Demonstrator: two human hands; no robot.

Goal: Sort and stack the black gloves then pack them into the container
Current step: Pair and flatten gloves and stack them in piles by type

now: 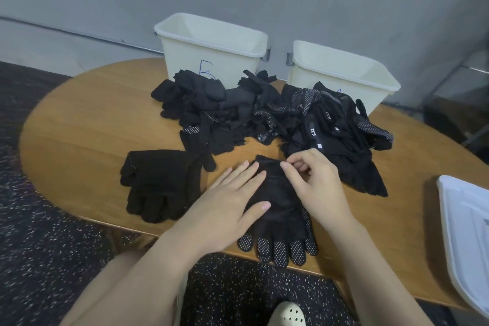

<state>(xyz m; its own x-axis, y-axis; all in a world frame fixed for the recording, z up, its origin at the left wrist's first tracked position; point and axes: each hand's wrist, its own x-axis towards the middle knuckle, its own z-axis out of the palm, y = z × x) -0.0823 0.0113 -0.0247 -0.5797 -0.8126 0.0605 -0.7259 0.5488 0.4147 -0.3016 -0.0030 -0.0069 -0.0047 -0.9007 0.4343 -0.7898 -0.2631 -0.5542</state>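
Two hands on one dotted glove (277, 209) at the bench's (79, 127) near edge, cuff away from me, fingers overhanging toward me. My left hand (227, 204) lies flat, fingers straight, pressing its left side. My right hand (312, 177) pinches the cuff with curled fingers, nearer the bins (211, 47). I'd judge stacking comes next; the flat stack (158, 182) sits just left.

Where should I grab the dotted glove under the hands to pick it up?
Take the dotted glove by its cuff, the far end near the right hand, coming from above. It lies flat on the table with the fingers hanging over the near edge, so they would likely flop. The cuff is one wide band, probably easier to pinch. The left hand rests flat on it.
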